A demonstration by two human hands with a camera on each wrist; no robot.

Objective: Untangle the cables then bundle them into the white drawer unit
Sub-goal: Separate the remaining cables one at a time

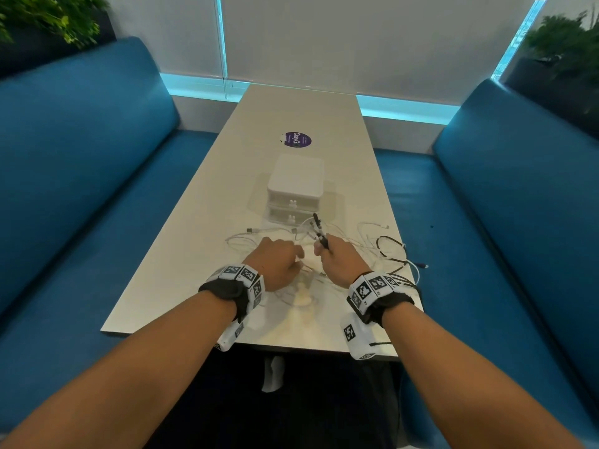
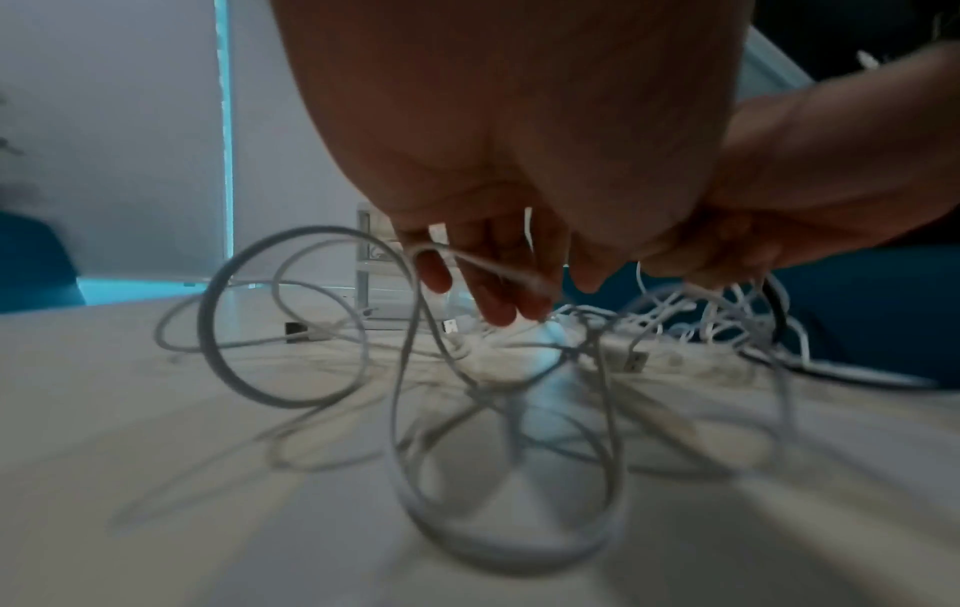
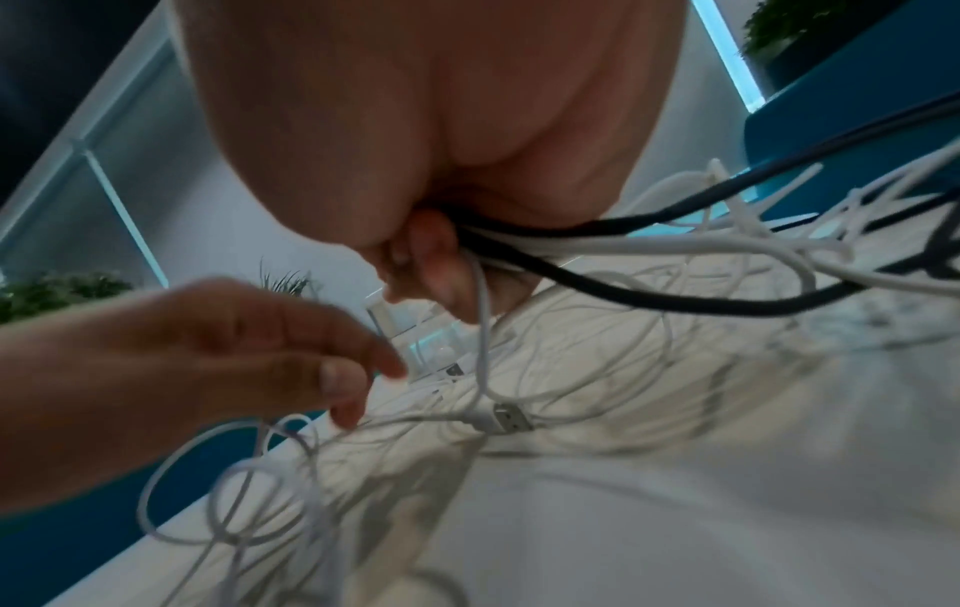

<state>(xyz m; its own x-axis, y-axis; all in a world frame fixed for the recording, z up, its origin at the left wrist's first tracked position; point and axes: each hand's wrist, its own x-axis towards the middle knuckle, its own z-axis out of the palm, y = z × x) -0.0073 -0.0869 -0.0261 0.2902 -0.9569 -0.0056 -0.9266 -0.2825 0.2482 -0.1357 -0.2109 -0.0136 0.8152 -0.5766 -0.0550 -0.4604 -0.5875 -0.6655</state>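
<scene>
A tangle of white cables and a black cable lies on the pale table, in front of the white drawer unit, whose two drawers are closed. My right hand grips a bunch of black and white cables, and black plug ends stick up from the fist. My left hand is just left of it, fingers curled around a thin white cable lifted off the table. A white USB plug hangs below the right hand.
Blue sofas flank the table on both sides. A round purple sticker sits behind the drawer unit. Cable loops reach toward the table's right edge. Plants stand behind the sofa backs.
</scene>
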